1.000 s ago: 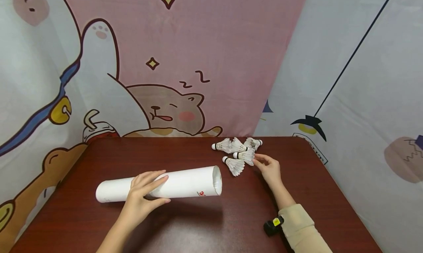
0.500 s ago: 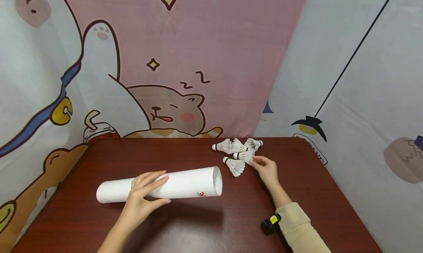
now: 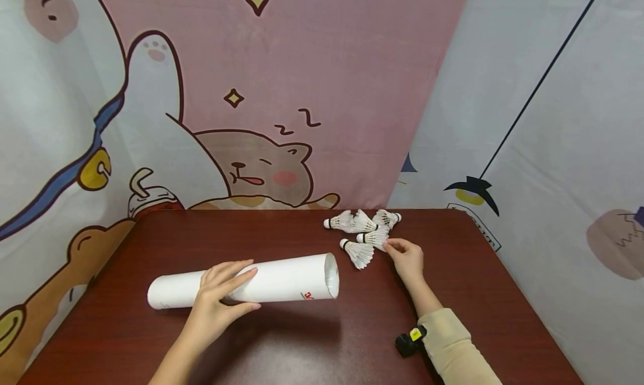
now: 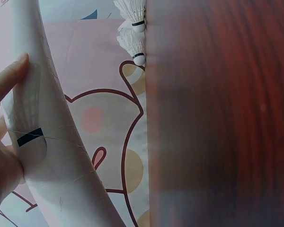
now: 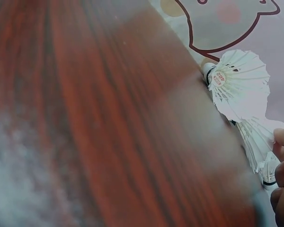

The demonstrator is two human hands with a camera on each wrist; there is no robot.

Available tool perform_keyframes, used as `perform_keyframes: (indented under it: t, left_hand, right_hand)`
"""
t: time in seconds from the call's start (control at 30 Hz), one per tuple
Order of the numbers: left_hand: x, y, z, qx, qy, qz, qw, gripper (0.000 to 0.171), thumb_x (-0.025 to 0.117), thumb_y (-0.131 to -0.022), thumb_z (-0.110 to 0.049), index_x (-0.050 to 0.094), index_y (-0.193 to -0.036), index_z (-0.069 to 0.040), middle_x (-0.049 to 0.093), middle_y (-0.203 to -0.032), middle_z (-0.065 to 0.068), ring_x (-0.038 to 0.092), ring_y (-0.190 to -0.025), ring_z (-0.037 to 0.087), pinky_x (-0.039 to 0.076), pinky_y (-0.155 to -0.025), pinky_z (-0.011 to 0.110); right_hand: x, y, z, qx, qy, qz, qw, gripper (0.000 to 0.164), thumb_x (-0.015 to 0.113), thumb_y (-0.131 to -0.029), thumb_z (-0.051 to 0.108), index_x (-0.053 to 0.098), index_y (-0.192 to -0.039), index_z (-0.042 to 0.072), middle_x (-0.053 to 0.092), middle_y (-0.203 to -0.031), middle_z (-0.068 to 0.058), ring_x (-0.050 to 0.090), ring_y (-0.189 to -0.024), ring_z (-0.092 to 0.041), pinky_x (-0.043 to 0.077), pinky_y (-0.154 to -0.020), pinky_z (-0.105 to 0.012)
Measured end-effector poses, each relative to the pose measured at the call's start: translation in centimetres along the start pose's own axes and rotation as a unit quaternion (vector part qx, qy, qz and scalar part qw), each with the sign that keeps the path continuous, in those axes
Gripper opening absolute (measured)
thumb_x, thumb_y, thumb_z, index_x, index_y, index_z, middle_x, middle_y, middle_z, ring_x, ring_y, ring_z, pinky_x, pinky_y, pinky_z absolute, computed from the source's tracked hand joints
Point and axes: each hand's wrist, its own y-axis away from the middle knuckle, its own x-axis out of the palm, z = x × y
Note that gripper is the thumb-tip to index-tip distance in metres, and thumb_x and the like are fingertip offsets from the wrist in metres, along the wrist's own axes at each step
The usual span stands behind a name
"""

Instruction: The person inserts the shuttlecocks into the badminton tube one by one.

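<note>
One arm (image 3: pixel 455 340) stretches over the tabletop (image 3: pixel 211 234), its right grip (image 3: pixel 406 261) pinching a shuttlecock (image 3: pixel 371 238) by the feather edge, beside other shuttlecocks (image 3: pixel 358 253). The left grip (image 3: pixel 216 301) curls over a white tube's (image 3: pixel 294 279) middle.

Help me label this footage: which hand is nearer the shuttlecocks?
Right. The right hand is at the shuttlecocks, touching one at its feathered end. The left hand is farther off, to their left, holding the white tube.
</note>
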Motion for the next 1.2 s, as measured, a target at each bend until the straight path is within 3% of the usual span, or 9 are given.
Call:
perform_keyframes:
  t: [0.33,0.7,0.97,1.2]
  left_hand:
    - [0.1,0.0,0.1,0.004,-0.004,-0.001,1.0,0.071,0.089,-0.055,-0.011,0.067,-0.122,-0.01,0.061,-0.126,0.008,0.047,-0.115,0.027,0.02,-0.102,0.037]
    - [0.1,0.1,0.1,0.002,0.0,0.003,1.0,0.071,0.089,-0.056,-0.011,0.067,-0.123,-0.011,0.061,-0.125,0.011,0.047,-0.115,0.026,0.02,-0.101,0.036]
    - [0.2,0.1,0.2,0.009,-0.005,-0.001,0.9999,0.069,0.089,-0.057,-0.015,0.067,-0.122,-0.011,0.062,-0.125,0.011,0.047,-0.115,0.027,0.021,-0.102,0.036]
    - [0.2,0.0,0.2,0.015,-0.005,-0.004,0.9999,0.069,0.089,-0.057,-0.015,0.067,-0.122,-0.01,0.062,-0.125,0.01,0.047,-0.115,0.027,0.022,-0.101,0.036]
  right_hand:
    - [-0.8,0.3,0.2,-0.012,0.026,-0.027,0.999,0.009,0.078,-0.081,0.011,0.076,-0.085,0.002,0.069,-0.073,-0.007,0.054,-0.062,-0.008,0.039,-0.054,-0.017]
    - [-2.3,1.0,1.4,-0.049,-0.016,-0.06,0.997,0.007,0.079,-0.079,0.005,0.075,-0.083,0.0,0.069,-0.072,-0.011,0.052,-0.057,-0.003,0.039,-0.051,-0.014]
    - [-3.3,1.8,2.7,-0.054,-0.037,-0.076,0.995,0.006,0.079,-0.079,0.006,0.076,-0.081,0.002,0.067,-0.068,-0.007,0.051,-0.056,-0.006,0.038,-0.05,-0.016]
    - [-4.1,2.7,4.6,-0.053,-0.057,-0.081,0.994,0.007,0.079,-0.079,0.005,0.075,-0.082,-0.001,0.067,-0.069,-0.012,0.048,-0.055,-0.002,0.037,-0.049,-0.015]
